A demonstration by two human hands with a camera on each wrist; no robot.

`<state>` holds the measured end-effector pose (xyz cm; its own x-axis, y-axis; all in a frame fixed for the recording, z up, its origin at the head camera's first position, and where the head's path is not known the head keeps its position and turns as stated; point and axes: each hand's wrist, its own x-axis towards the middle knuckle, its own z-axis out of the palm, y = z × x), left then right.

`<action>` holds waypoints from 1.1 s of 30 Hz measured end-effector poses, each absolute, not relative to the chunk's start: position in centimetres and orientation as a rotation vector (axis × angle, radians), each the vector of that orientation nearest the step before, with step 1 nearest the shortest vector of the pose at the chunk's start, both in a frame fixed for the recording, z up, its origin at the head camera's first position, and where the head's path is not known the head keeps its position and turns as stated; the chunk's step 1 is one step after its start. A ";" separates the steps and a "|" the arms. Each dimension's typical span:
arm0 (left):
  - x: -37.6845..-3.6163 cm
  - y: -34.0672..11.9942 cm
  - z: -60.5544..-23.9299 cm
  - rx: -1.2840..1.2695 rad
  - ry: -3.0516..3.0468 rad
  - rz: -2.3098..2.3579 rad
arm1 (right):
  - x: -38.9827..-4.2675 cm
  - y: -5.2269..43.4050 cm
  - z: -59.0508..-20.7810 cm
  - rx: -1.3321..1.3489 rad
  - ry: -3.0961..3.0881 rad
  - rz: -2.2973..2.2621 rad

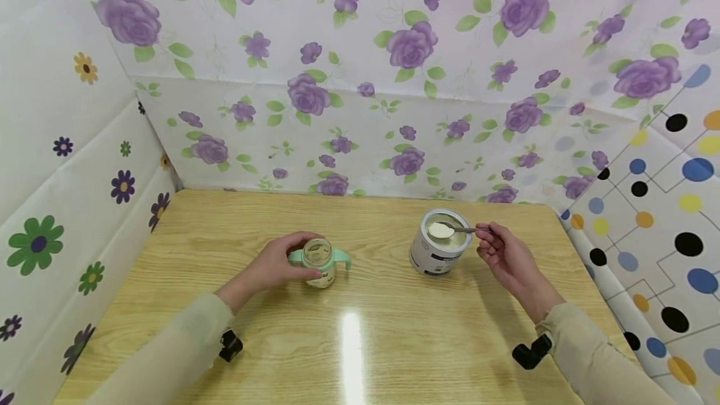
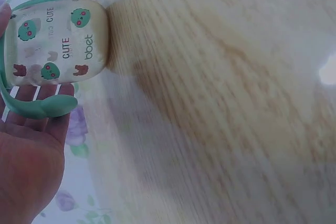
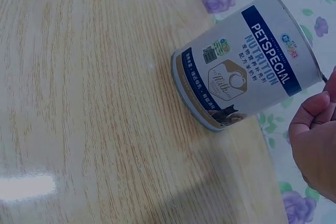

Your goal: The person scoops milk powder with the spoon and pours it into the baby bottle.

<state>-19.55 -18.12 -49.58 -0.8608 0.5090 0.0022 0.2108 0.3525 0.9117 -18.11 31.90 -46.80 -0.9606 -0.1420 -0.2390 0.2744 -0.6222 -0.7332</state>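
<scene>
A small clear bottle (image 1: 319,262) with mint-green handles stands open on the wooden table (image 1: 360,336); my left hand (image 1: 275,265) grips it from the left side. Its printed wall (image 2: 58,40) reads "CUTE" in the left wrist view, my fingers (image 2: 31,124) curled round it. To the right stands an open white powder can (image 1: 440,244), labelled "PETSPECIAL" (image 3: 247,82). My right hand (image 1: 503,254) pinches a metal spoon (image 1: 450,229) heaped with white powder, held over the can's mouth.
Floral sheets wall the table at the back and left; a dotted sheet (image 1: 647,217) closes the right side. A bright glare spot (image 1: 351,349) lies on the wood near me. Both cream sleeves (image 1: 185,342) reach in from the near edge.
</scene>
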 end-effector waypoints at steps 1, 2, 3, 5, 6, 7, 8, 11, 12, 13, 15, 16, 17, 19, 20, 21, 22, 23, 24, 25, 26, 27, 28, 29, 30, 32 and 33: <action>-19.5 -18.1 -49.6 0.646 2.335 1.517 | -18.1 31.9 -46.7 0.232 1.221 -2.632; -19.5 -18.1 -49.6 0.649 2.334 1.520 | -18.1 31.9 -46.7 0.231 1.214 -2.638; -19.5 -18.1 -49.7 0.652 2.333 1.522 | -18.1 31.9 -46.6 0.229 1.208 -2.644; -19.5 -18.1 -49.8 0.658 2.334 1.524 | -18.1 32.0 -46.4 0.225 1.196 -2.659; -19.6 -18.0 -49.8 0.660 2.336 1.521 | -18.0 32.1 -46.2 0.219 1.190 -2.666; -19.6 -18.0 -49.9 0.662 2.339 1.519 | -18.1 32.1 -46.0 0.212 1.184 -2.673; -19.6 -18.0 -49.9 0.660 2.339 1.517 | -18.1 32.1 -45.8 0.203 1.176 -2.680; -19.6 -18.0 -49.9 0.653 2.342 1.515 | -18.2 32.0 -45.0 0.173 1.136 -2.701; -19.6 -18.0 -49.9 0.652 2.344 1.512 | -18.3 31.9 -44.6 0.164 1.122 -2.707; -19.6 -18.0 -49.9 0.650 2.345 1.510 | -18.4 31.8 -44.2 0.160 1.104 -2.712; -19.6 -18.0 -49.9 0.644 2.346 1.506 | -18.6 31.5 -43.5 0.150 1.078 -2.716; -19.6 -18.1 -49.9 0.643 2.349 1.503 | -18.7 31.2 -43.1 0.148 1.075 -2.714; -19.6 -18.1 -49.9 0.642 2.351 1.501 | -18.8 30.9 -42.7 0.148 1.076 -2.710; -19.6 -18.1 -49.9 0.640 2.356 1.498 | -19.0 30.0 -41.8 0.155 1.084 -2.698; -19.6 -18.2 -49.8 0.637 2.357 1.498 | -19.1 29.4 -41.4 0.160 1.087 -2.690; -19.6 -18.2 -49.8 0.636 2.359 1.497 | -19.3 28.8 -40.9 0.172 1.099 -2.683; -19.6 -18.3 -49.8 0.637 2.363 1.495 | -19.4 28.1 -40.5 0.176 1.105 -2.675; -19.6 -18.3 -49.8 0.638 2.366 1.492 | -19.5 27.4 -40.1 0.173 1.115 -2.668; -19.6 -18.4 -49.9 0.639 2.369 1.489 | -19.7 26.7 -39.8 0.162 1.128 -2.658; -19.6 -18.4 -49.9 0.639 2.369 1.488 | -19.8 25.9 -39.5 0.152 1.137 -2.649; -19.6 -18.4 -49.9 0.640 2.367 1.488 | -20.0 25.2 -39.2 0.141 1.144 -2.641; -19.6 -18.4 -49.9 0.643 2.368 1.488 | -20.1 24.4 -39.0 0.127 1.155 -2.632; -19.6 -18.4 -50.0 0.644 2.365 1.490 | -20.3 23.6 -38.9 0.104 1.157 -2.622; -19.6 -18.4 -50.1 0.647 2.362 1.491 | -20.4 22.9 -38.8 0.091 1.163 -2.612; -19.7 -18.4 -50.2 0.649 2.362 1.490 | -20.5 22.1 -38.7 0.080 1.171 -2.600; -19.8 -18.3 -50.3 0.653 2.358 1.492 | -20.6 20.6 -38.6 0.062 1.172 -2.581; -19.8 -18.2 -50.3 0.655 2.357 1.493 | -20.7 19.9 -38.6 0.052 1.174 -2.569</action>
